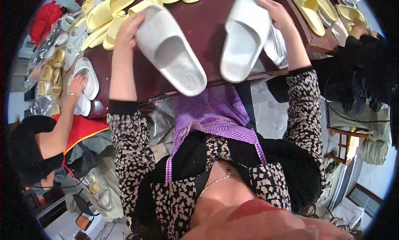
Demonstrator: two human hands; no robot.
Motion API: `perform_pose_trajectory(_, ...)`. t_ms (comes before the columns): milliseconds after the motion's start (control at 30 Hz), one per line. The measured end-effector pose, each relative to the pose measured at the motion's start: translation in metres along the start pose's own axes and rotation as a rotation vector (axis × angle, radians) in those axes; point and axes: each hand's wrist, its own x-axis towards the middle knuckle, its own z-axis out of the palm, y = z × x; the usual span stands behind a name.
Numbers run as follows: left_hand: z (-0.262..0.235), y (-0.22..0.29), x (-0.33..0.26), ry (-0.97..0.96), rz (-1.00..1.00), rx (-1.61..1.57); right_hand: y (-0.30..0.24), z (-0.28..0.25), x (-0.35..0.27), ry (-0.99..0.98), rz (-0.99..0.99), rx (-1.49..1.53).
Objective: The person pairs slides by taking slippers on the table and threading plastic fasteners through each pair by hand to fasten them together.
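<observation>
My left hand [130,31] is closed on the far left edge of a light grey slide slipper [168,46], which tilts with its sole end toward me. A second, paler slide slipper [245,40] is gripped at its far right side by my right hand [276,14]. Both slippers are held up apart from each other over the dark red table [199,21], and their upper straps face me. Beside the right-hand slipper, partly behind it, lies a white item in clear plastic [276,50]. Some of my fingers are hidden behind the slippers.
Several yellow slippers [110,11] pile up at the far left, and more yellow slippers [309,7] lie at the right. A co-worker's hand [77,84] touches white slippers [86,73] at the left. Another person's dark sleeve [353,57] is at the right.
</observation>
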Motion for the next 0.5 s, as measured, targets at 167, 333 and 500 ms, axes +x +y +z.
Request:
perform_pose_trajectory(167, 0.060, -0.006, 0.062, -0.138, 0.118, 0.155, -0.037, 0.034, 0.009, 0.071, -0.189, -0.268)
perform_pose_trajectory(333, 0.105, -0.010, 0.032, 0.106, 0.482, 0.408, -0.018, -0.023, 0.015, 0.066, -0.489, -0.217)
perform_pose_trajectory(500, 0.138, -0.027, -0.016, 0.096, 0.689, 0.478, 0.015, -0.079, -0.010, 0.220, -0.359, -0.324)
